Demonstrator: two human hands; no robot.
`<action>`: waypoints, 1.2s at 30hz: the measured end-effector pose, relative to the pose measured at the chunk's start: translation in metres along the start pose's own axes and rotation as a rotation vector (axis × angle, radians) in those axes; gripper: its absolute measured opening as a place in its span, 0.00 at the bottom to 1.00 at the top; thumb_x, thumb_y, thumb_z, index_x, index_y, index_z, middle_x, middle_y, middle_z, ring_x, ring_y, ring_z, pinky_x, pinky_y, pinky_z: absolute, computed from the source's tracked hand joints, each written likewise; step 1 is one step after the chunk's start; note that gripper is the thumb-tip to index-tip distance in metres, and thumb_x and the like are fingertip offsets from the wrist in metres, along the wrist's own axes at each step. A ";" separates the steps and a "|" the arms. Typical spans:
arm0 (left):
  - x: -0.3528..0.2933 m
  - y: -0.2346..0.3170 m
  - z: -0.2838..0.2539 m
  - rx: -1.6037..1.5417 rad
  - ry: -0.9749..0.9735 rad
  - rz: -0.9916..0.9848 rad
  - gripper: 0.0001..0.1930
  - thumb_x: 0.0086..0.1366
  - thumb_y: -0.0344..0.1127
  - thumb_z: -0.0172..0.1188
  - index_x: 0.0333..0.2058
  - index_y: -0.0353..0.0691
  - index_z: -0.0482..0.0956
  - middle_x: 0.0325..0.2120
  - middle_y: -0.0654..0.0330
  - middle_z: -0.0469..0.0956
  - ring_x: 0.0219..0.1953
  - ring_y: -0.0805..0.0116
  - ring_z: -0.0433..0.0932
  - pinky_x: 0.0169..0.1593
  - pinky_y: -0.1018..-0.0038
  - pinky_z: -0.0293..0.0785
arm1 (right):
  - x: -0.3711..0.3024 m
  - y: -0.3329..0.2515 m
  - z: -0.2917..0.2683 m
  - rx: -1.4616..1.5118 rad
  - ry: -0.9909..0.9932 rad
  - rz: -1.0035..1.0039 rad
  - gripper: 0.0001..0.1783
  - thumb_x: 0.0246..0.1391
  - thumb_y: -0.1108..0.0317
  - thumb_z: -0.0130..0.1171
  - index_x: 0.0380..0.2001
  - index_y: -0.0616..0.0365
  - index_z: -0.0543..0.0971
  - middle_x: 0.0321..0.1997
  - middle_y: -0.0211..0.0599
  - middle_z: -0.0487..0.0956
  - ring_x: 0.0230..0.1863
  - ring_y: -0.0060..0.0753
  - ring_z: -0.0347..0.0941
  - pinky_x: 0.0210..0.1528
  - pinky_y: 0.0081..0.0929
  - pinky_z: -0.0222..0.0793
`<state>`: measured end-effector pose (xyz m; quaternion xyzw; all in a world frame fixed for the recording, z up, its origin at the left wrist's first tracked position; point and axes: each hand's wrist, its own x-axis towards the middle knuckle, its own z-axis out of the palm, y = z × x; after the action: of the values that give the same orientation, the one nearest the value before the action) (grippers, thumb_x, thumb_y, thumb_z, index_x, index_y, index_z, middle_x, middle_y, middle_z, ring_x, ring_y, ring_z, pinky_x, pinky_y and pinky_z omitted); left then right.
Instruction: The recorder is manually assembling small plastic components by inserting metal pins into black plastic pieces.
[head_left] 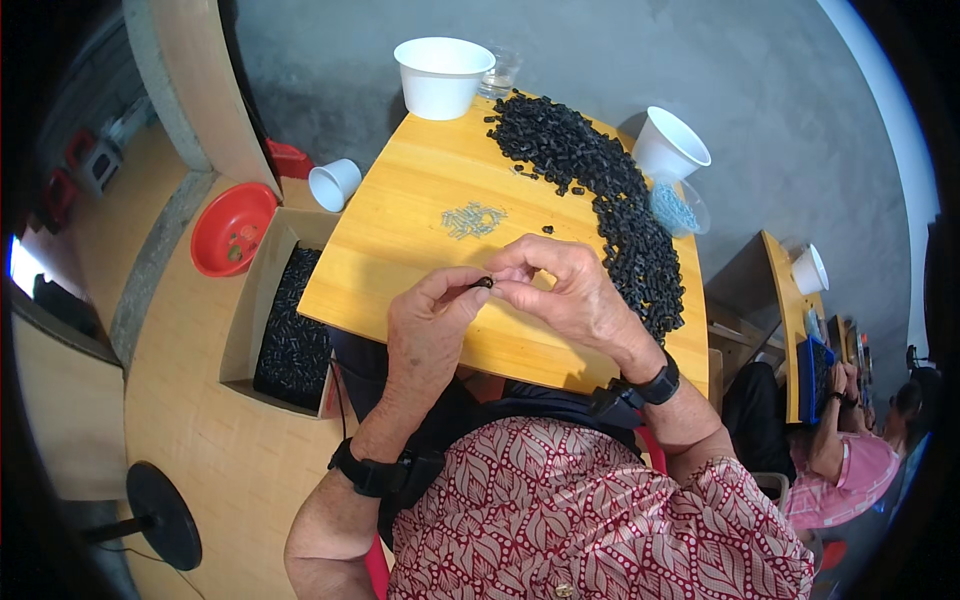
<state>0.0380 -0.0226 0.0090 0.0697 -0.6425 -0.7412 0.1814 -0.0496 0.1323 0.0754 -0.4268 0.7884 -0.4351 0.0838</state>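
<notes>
Over the near middle of the yellow table (370,215), my left hand (425,330) pinches a small black part (484,283) between thumb and fingertips. My right hand (575,295) meets it there, thumb and forefinger pressed together beside the part; whatever they pinch is too small to make out. Just beyond the hands lies a loose cluster of small silvery screw-like pieces (470,220). One single black piece (548,230) sits apart near my right hand. A long heap of similar black pieces (580,150) curves from the far edge down the table's right side.
White tubs (440,85) (672,143) and a clear cup with light blue bits (678,208) stand along the table's edges. On the floor at left are a cardboard box (243,340) holding black pieces and a red basin (225,225). Another person (845,455) sits working at right.
</notes>
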 end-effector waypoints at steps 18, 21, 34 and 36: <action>0.004 0.005 -0.003 -0.235 0.068 -0.190 0.10 0.65 0.27 0.63 0.44 0.32 0.80 0.37 0.61 0.82 0.43 0.74 0.80 0.51 0.78 0.73 | 0.028 0.060 -0.058 -0.198 0.270 0.212 0.08 0.55 0.70 0.60 0.36 0.61 0.83 0.34 0.36 0.82 0.35 0.29 0.78 0.41 0.26 0.74; 0.003 0.006 -0.001 -0.224 0.063 -0.192 0.10 0.65 0.26 0.62 0.44 0.32 0.80 0.38 0.60 0.82 0.44 0.73 0.80 0.52 0.77 0.73 | 0.027 0.092 -0.051 -0.460 0.219 0.186 0.08 0.55 0.70 0.60 0.37 0.61 0.83 0.35 0.39 0.82 0.35 0.34 0.79 0.40 0.29 0.75; 0.000 0.001 0.002 -0.314 0.031 -0.196 0.10 0.64 0.27 0.63 0.44 0.34 0.81 0.38 0.61 0.82 0.44 0.74 0.79 0.53 0.77 0.72 | 0.005 0.039 -0.019 -0.260 0.176 0.129 0.06 0.51 0.73 0.62 0.33 0.64 0.80 0.31 0.42 0.79 0.29 0.39 0.77 0.34 0.34 0.73; -0.001 0.002 0.003 -0.340 0.022 -0.201 0.10 0.64 0.28 0.63 0.44 0.34 0.81 0.39 0.61 0.83 0.44 0.74 0.79 0.54 0.77 0.71 | -0.002 0.020 -0.015 -0.179 0.151 0.103 0.06 0.51 0.74 0.63 0.34 0.63 0.79 0.29 0.40 0.78 0.27 0.36 0.75 0.31 0.30 0.72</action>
<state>0.0381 -0.0201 0.0113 0.1101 -0.4958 -0.8526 0.1229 -0.0676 0.1481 0.0690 -0.3573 0.8491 -0.3889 0.0082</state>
